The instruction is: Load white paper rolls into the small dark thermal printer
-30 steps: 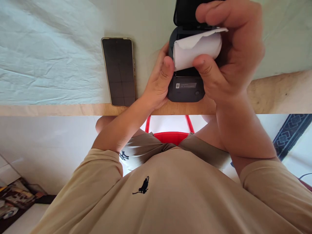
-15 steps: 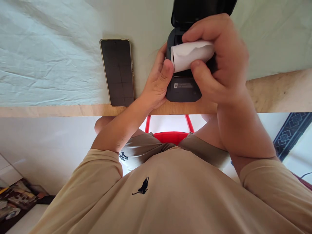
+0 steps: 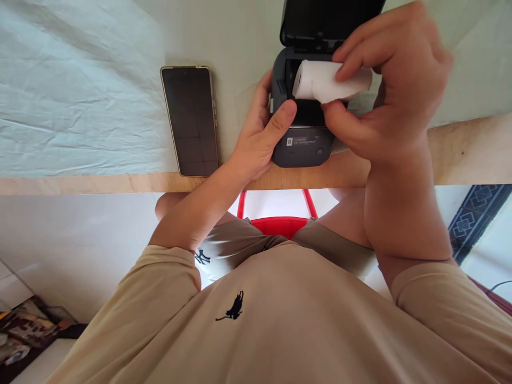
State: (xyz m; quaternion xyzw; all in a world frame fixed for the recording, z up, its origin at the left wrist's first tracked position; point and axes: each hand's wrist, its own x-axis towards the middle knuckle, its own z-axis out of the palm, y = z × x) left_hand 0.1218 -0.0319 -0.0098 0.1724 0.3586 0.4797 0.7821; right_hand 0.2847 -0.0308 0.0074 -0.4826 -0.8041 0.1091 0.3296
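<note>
A dark printer-like device (image 3: 298, 154) stands at the table's front edge with its black lid (image 3: 316, 21) raised at the back. My left hand (image 3: 266, 130) grips the device's left side, its thumb over the rim. Between the thumb and fingers of my right hand (image 3: 390, 90) is a white paper roll (image 3: 318, 80), lying sideways over the open compartment. The roll's left end is in or just above the compartment, and its right end sticks out past the device's right side. A loose paper edge shows near my right thumb.
Left of the device, a phone (image 3: 192, 117) with a dark screen lies on the pale green cloth (image 3: 100, 96). The table's wooden front edge (image 3: 80, 183) runs below. Under it are a red stool (image 3: 280, 225) and my legs.
The paper roll has moved right with my right hand, away from my left thumb, and more of the compartment shows. My left hand still holds the device.
</note>
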